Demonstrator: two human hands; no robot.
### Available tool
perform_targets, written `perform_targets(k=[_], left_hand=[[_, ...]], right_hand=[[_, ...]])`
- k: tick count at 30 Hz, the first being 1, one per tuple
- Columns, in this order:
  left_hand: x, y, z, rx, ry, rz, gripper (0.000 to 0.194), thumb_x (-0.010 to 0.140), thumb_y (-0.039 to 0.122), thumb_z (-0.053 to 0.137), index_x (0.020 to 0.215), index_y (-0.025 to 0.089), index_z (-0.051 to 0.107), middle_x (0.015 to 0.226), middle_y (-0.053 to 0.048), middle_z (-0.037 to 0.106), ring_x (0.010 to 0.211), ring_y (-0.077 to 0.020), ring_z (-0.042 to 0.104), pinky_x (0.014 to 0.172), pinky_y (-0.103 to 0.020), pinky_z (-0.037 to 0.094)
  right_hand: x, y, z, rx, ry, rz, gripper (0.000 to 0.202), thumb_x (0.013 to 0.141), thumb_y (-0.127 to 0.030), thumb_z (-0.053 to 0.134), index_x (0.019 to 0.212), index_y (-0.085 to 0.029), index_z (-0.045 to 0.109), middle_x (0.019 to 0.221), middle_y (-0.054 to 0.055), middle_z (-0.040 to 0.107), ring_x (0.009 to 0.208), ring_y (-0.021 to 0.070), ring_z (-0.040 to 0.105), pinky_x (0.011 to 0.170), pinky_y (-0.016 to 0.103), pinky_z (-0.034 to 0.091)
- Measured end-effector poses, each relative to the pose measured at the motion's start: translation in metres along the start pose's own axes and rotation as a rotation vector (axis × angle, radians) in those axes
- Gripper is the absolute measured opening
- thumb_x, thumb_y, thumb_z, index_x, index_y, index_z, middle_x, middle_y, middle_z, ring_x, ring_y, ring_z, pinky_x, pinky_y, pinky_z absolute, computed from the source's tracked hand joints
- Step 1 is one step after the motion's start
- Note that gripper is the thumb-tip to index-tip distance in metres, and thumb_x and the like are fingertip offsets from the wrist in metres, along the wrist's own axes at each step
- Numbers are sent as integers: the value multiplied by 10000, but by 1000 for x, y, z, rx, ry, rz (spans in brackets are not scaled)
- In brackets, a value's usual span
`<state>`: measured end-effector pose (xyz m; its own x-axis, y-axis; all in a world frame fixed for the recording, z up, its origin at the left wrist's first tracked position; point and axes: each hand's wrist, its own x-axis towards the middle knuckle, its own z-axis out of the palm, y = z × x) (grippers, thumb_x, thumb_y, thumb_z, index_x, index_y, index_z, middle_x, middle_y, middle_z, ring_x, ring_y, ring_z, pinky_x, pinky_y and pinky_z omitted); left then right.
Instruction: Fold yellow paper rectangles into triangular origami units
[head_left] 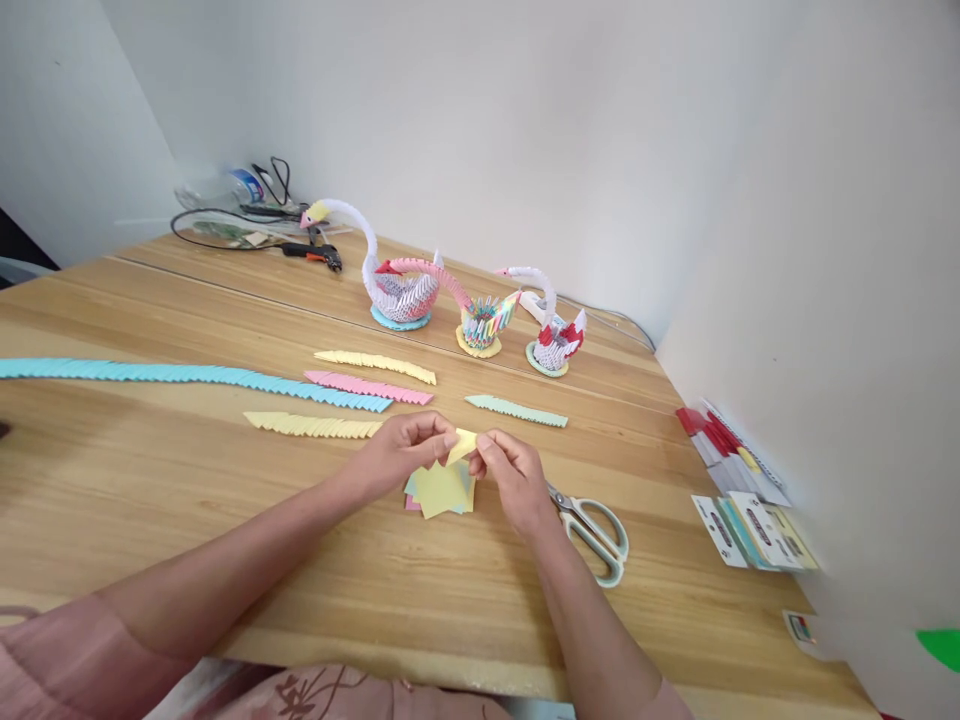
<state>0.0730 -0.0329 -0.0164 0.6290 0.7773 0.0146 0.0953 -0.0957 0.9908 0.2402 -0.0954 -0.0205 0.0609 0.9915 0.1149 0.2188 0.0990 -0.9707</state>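
Observation:
A small folded piece of yellow paper (463, 445) is pinched between both hands above the table. My left hand (411, 447) grips its left side, fingers closed. My right hand (511, 470) pinches the right edge between thumb and fingers. Just below lies a loose stack of square paper sheets (442, 490), yellow on top with blue, green and pink edges showing. Scissors (596, 535) with pale handles rest beside my right wrist, blades partly hidden by it. A row of folded yellow paper pieces (315, 425) runs behind my left hand.
Further rows are blue (195, 375), pink (367, 387), yellow (375, 362) and green (517, 409). Three paper swans (405, 298) (480, 325) (555, 345) stand at the back. A glue gun (315, 252) lies back left; paper packs (754, 530) lie along the right wall.

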Motion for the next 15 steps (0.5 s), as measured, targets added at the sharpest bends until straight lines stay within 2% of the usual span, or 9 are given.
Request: perform_targets(k=[3,7,10,12,15], left_hand=[[0,-1,4,51,47,-10,241,794,364,545,683,150,536,580,36,485,544,-91,430,515,-197,332],[-3,-1,10,277,163,134,187,786,279,528,678,142,594,611,8,567,565,-100,472,523,-197,350],[-5,0,13,378,189,208,173,789,234,510,687,144,616,625,0,602,565,-99,492,532,-195,359],[-6,0,13,386,205,198,182,794,250,517,676,145,608,619,-1,603,559,-99,494,528,-195,362],[-5,0,13,291,205,111,203,794,304,539,671,147,579,602,-2,593,555,-105,511,520,-197,380]], right_hand=[[0,-1,2,23,-33,2,292,885,-366,469,688,-176,572,665,-3,580,643,127,537,640,243,424],[0,0,5,83,-21,57,226,807,-409,580,863,-190,573,731,-12,567,670,133,547,641,251,442],[1,3,7,55,35,72,247,746,-394,646,856,-185,575,697,-18,549,628,127,524,598,246,446],[2,4,7,67,58,52,213,747,-372,640,816,-182,576,686,-17,546,615,123,514,590,245,451],[2,4,7,110,52,45,164,755,-330,625,823,-186,584,700,-15,553,615,120,517,597,249,467]])
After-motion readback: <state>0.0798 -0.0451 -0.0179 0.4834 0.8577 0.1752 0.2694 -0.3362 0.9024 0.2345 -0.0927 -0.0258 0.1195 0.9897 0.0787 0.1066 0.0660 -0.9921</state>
